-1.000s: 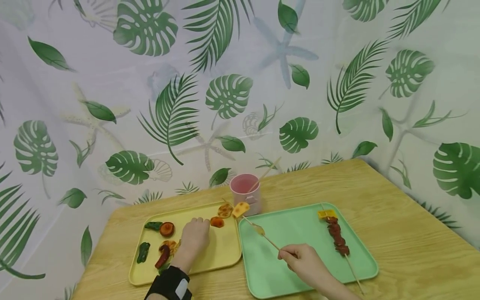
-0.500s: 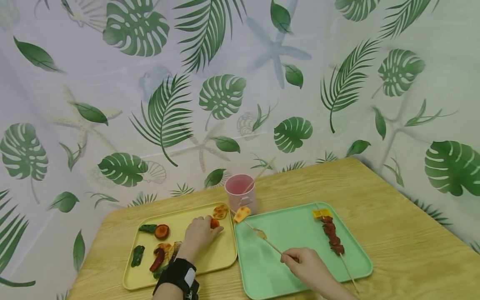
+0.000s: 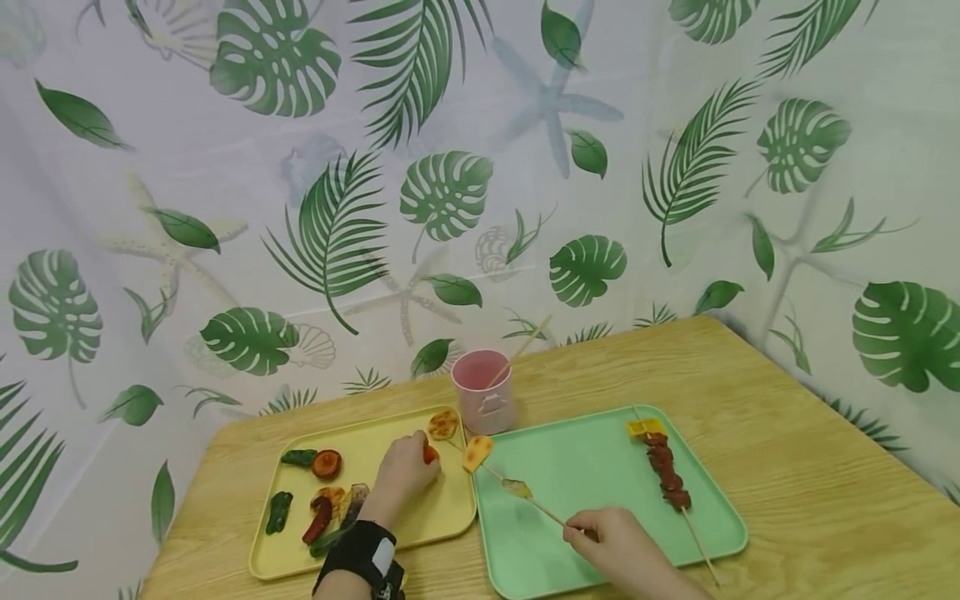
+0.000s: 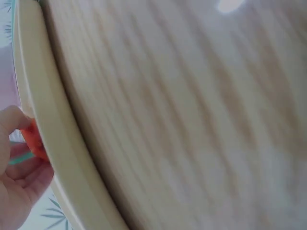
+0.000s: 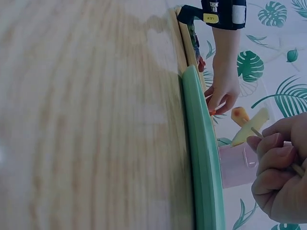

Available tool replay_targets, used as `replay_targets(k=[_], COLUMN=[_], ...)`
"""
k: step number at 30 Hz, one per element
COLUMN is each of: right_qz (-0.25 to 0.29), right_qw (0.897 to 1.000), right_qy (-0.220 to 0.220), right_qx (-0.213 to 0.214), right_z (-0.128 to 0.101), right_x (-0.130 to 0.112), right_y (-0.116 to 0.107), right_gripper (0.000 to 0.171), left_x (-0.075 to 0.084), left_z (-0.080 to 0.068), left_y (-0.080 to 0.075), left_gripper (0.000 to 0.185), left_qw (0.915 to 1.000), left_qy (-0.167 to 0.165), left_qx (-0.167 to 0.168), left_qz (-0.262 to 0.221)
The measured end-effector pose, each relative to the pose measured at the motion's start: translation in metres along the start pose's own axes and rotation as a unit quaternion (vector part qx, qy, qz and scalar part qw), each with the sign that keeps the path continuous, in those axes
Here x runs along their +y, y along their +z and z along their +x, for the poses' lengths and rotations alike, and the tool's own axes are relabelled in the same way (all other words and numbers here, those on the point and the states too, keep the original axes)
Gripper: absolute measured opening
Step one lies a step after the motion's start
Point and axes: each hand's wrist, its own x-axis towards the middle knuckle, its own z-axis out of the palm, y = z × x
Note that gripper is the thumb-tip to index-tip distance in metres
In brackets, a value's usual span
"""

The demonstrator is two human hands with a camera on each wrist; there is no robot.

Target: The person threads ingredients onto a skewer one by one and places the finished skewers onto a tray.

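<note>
On the yellow tray (image 3: 450,517) at the left, loose pieces of mushroom, pepper and lotus root (image 3: 442,424) lie spread out within easy reach. Your left hand (image 3: 401,475) pinches an orange slice (image 3: 430,453) just above that tray's right side, lifted toward the skewer tip. Your right hand (image 3: 615,546) grips the near end of a bamboo skewer (image 3: 540,507) over the green tray (image 3: 600,467), angling its point leftward; a yellow chunk (image 3: 477,452) and a pale piece already sit on it. A finished skewer (image 3: 667,475) lies at the right. A pink cup (image 3: 483,392) stands behind, on the far side.
</note>
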Motion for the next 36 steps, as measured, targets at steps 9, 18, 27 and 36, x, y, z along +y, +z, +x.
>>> replay_targets(k=[9,18,27,36], right_qz=[-0.001,-0.024,-0.029,-0.031], right_qw=[1.0,1.0,0.998,0.998], right_qy=[0.002,-0.009,-0.033,-0.035], right_qx=[-0.021,-0.005,-0.043,-0.045], right_z=[-0.004,-0.01,-0.005,-0.004], right_x=[-0.001,0.002,0.007,0.004], right_y=[0.001,-0.005,0.004,0.01], right_gripper=[0.02,0.021,0.018,0.019], left_x=[-0.011,-0.017,-0.016,-0.014], left_z=[-0.009,-0.017,-0.016,-0.022], left_y=[-0.008,-0.015,-0.009,-0.027], left_gripper=[0.026,0.007,0.012,0.029], left_qw=[0.9978,0.9942,0.9975,0.9646], left_qy=[0.056,0.092,0.01,-0.131], left_qx=[-0.036,-0.047,-0.025,-0.038], left_qz=[-0.002,-0.028,-0.065,-0.225])
